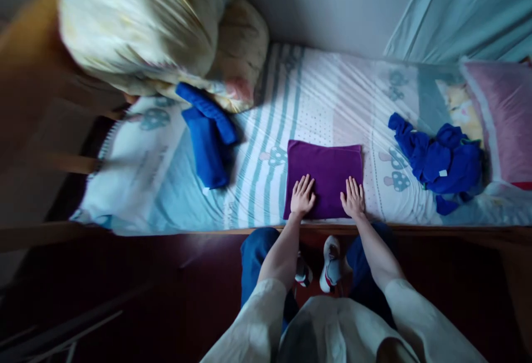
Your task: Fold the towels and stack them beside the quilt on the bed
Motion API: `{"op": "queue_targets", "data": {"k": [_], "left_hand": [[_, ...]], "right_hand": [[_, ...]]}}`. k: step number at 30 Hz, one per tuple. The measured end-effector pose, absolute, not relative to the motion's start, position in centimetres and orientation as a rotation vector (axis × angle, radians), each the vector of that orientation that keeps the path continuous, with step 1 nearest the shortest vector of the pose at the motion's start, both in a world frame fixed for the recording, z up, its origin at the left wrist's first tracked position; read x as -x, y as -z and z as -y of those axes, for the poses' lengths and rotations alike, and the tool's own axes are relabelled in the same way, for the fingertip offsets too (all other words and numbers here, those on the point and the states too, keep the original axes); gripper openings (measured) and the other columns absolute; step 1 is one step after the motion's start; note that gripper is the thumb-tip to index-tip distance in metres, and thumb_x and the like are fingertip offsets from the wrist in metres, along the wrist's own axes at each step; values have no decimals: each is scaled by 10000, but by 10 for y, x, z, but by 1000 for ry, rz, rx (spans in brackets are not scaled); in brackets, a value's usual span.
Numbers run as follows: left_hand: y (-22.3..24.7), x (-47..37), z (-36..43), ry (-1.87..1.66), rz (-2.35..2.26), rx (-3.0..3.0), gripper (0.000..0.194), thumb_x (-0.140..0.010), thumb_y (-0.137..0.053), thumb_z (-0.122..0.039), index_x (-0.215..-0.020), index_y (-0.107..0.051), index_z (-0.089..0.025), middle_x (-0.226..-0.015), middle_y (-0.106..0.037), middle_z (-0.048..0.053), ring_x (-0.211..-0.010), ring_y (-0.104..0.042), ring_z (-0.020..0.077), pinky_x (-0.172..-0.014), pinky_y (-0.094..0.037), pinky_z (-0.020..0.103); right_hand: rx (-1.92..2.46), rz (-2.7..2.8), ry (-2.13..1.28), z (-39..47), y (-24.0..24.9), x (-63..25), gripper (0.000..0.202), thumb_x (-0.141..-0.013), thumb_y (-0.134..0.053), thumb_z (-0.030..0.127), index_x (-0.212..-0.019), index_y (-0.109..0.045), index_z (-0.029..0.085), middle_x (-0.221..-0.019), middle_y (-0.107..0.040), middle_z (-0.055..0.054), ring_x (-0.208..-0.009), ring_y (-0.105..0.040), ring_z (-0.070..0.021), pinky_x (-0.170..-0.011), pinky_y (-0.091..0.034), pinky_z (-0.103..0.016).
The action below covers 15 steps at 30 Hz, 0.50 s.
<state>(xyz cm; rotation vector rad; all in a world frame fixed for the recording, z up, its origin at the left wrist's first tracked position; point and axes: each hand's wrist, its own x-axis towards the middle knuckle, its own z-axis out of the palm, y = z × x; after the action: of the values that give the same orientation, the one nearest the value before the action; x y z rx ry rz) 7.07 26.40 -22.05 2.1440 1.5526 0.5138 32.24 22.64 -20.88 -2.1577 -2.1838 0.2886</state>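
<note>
Purple cloth [326, 169] lies flat at the bed's [260, 199] near edge, mid-length. My left hand [303, 197] rests palm-down on its left half, my right hand [353, 199] by its right edge; both flat, fingers extended. Crumpled blue cloth [446, 158]: toward bed's right end.

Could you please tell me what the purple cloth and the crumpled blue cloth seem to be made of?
The purple cloth looks like a matte textile, perhaps microfibre: its surface is even-toned, without glare. The crumpled blue cloth also seems a soft, matte textile, judging by its loose folds; the exact fibre cannot be told.
</note>
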Motion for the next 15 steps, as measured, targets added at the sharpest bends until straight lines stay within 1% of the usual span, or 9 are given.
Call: {"op": "queue_targets", "data": {"k": [3,5,7,9,10,12,14,15], "left_hand": [[216,-52,-256,-433,-1524,-2136,601,-973,-453,-288,-1567,-466,-200,-1677,-375,94,-1589,-267,248,-1303,-218,483],[213,-38,-246,-374,-1547,-2091,592,-972,-463,-281,-1560,-475,-215,-1669,-389,100,-1579,-293,252,-1290,-249,478],[211,-26,-235,-321,-1611,-2015,585,-964,-482,-259,-1546,-492,-212,-1660,-405,116,-1571,-310,266,-1277,-279,476],[209,-18,-224,-286,-1664,-1941,585,-943,-505,-218,-1528,-512,-211,-1651,-419,125,-1560,-332,280,-1260,-316,474],[209,-15,-219,-284,-1688,-1909,586,-928,-516,-192,-1514,-526,-217,-1646,-427,123,-1551,-352,282,-1248,-340,469],[208,-10,-210,-309,-1742,-1848,571,-898,-538,-151,-1463,-573,-219,-1622,-461,128,-1506,-425,290,-1216,-394,454],[207,-5,-204,-361,-1815,-1794,520,-871,-567,-136,-1382,-632,-203,-1548,-539,147,-1426,-521,300,-1180,-443,437],[207,-2,-202,-388,-1854,-1771,484,-860,-585,-140,-1336,-658,-193,-1484,-589,157,-1373,-569,305,-1159,-465,432]], "right_hand": [[2194,2209,-353,-231,206,-325,674,-1059,-303,373,-1675,-186,126,-1733,-223,-118,-1615,-181,-217,-1318,-125,-471],[2211,2203,-471,-237,200,-329,681,-1060,-321,411,-1674,-195,147,-1735,-217,-114,-1619,-169,-211,-1316,-142,-469],[2200,2178,-654,-244,190,-335,714,-1046,-388,460,-1671,-211,164,-1737,-210,-120,-1622,-154,-219,-1312,-158,-476],[2170,2138,-877,-249,178,-342,762,-1008,-496,480,-1660,-253,169,-1736,-207,-133,-1622,-154,-237,-1308,-177,-472],[2154,2111,-983,-250,172,-347,776,-982,-555,466,-1649,-290,170,-1733,-213,-138,-1618,-171,-246,-1304,-197,-459],[2116,2046,-1130,-245,162,-359,759,-931,-649,390,-1610,-386,177,-1723,-249,-142,-1596,-255,-254,-1286,-258,-415],[2075,1981,-1154,-234,157,-372,693,-891,-694,284,-1546,-491,184,-1693,-335,-140,-1547,-376,-243,-1255,-322,-370],[2075,1941,-1123,-226,156,-379,651,-878,-697,238,-1507,-536,189,-1658,-406,-137,-1508,-442,-234,-1233,-355,-354]]}}
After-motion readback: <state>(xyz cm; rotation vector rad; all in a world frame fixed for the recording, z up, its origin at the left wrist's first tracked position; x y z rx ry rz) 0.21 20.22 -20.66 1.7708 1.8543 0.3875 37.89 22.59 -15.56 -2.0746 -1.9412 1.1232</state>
